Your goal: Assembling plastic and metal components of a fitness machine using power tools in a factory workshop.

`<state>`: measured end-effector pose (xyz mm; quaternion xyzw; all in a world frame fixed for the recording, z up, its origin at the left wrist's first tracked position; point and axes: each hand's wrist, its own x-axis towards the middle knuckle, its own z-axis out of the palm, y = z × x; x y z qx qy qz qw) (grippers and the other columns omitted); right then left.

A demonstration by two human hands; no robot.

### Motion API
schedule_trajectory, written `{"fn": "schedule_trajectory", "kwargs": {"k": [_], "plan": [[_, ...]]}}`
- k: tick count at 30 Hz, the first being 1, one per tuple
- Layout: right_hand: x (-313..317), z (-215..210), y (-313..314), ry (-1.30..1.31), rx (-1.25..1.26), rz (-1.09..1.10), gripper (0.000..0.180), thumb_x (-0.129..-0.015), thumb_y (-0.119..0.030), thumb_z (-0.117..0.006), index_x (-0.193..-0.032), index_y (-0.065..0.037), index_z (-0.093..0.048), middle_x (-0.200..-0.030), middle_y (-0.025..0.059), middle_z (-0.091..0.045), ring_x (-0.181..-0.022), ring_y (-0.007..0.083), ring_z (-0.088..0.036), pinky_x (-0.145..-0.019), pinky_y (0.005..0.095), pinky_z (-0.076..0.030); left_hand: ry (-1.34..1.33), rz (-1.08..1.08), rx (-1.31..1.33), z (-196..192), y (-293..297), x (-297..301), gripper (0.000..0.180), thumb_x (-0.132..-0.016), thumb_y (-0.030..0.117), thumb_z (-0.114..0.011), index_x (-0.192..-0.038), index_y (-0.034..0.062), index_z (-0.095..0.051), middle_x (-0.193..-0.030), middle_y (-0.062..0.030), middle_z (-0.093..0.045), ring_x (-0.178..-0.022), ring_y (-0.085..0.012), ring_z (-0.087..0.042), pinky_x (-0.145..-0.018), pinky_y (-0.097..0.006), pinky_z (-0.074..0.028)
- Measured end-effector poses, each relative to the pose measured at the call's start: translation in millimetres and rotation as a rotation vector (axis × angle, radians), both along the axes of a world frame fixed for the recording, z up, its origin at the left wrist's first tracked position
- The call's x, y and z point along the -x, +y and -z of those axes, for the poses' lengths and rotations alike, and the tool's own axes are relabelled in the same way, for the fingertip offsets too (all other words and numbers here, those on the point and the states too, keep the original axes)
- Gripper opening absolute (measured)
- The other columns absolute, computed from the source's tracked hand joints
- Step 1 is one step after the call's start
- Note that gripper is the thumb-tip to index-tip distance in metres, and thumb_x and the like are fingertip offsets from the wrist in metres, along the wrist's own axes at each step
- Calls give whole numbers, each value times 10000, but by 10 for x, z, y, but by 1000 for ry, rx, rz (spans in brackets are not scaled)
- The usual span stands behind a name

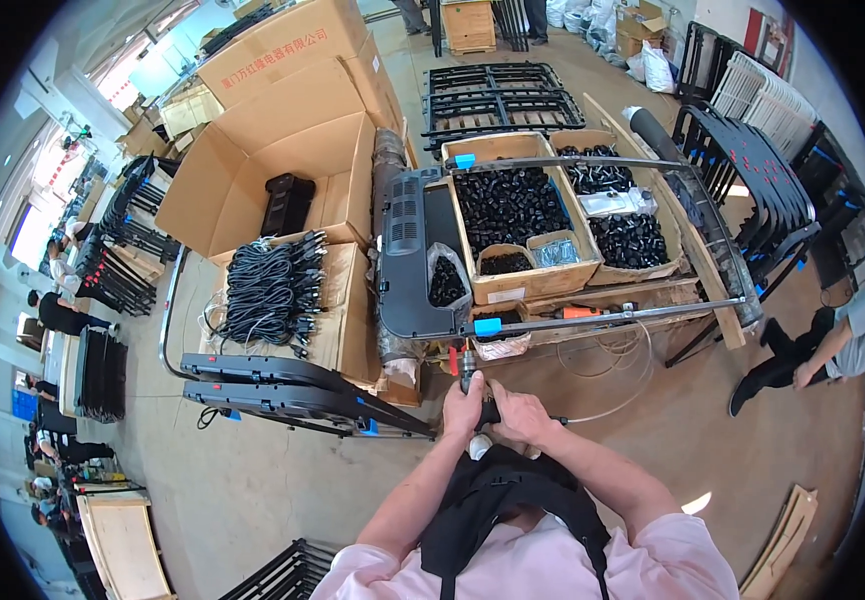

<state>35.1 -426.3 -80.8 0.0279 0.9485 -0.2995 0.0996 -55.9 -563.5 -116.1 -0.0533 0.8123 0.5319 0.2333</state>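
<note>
While the left hand (463,405) and right hand (521,414) clasp a power tool (467,364), a metal bar (687,307) runs between it and a parts-filled carton (542,284).

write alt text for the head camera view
A person's left hand and right hand hold a handheld power tool near a metal frame. Farther ahead, an open cardboard box holds small black parts; bundled black cables lie to the left.
</note>
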Motion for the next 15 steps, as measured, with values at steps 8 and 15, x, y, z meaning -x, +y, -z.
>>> {"fn": "schedule_trajectory", "kwargs": {"k": [8, 15], "plan": [[13, 18, -7, 141, -11, -53, 677, -768, -216, -836, -1318, -14, -499, -1183, 223, -624, -1103, 423, -667, -913, 517, -578, 52, -39, 41, -15, 51, 31, 574, -997, 564, -683, -1058, -7, -700, -945, -164, -730, -914, -260, -689, -861, -428, -537], [-29, -48, -77, 125, -29, -50, 571, -758, -193, -816, -1245, -14, -578, -1250, 173, -549, -1180, 387, -608, -956, 509, -561, -17, 10, -8, 35, -16, 17, 603, -1007, 574, -667, -1091, -21, -717, -990, -163, -741, -931, -250, -685, -870, -423, -536]]}}
